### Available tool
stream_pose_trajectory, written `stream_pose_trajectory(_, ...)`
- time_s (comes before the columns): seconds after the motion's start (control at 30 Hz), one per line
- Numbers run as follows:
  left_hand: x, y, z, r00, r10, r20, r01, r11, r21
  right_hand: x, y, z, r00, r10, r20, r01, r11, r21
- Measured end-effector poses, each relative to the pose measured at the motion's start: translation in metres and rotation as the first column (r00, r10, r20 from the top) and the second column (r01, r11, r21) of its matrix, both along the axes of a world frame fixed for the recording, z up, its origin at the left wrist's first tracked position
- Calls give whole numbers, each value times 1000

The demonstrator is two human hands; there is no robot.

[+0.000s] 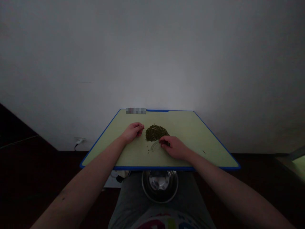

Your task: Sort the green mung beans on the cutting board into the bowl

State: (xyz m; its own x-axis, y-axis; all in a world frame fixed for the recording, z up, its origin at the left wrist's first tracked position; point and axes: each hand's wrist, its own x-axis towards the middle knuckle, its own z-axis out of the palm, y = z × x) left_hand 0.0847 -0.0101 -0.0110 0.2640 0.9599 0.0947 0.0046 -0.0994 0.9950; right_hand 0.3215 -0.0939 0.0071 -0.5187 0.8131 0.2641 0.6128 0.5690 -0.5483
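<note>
A heap of small dark green beans or seeds (156,133) lies in the middle of a pale yellow-green tabletop (190,127) with a blue rim. To the left of the heap, my left hand (133,132) rests just above the surface, fingers curled and pressed together; what they hold, if anything, is hidden. My right hand (175,148) is at the heap's near right edge, with its fingers bent inward and closed at the tips. Whatever lies inside that grip is too dark to make out. Several loose beans (148,150) are scattered in front of the heap, beside faint curved marks on the tabletop.
A shiny metal bowl (160,187) sits on my lap, below the table's near edge. At the right of the tabletop lies a small dark sliver (204,151). A pale wall (157,57) rises behind the table, with a plugged-in socket (79,140) low on the left.
</note>
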Motion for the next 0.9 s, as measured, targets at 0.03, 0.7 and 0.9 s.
stream_pose_trajectory(0.03,0,0,0,1000,0,-3,0,1000,3,1,0,0,1000,5,-2,-5,1000,-5)
stream_pose_trajectory(0.7,-2,3,-3,998,-7,57,6,1000,9,5,-7,8,983,184,17,-183,981,-59)
stream_pose_trajectory(0.9,-2,3,-4,999,-12,52,11,1000,17,11,-14,8,984,176,7,-175,982,-65)
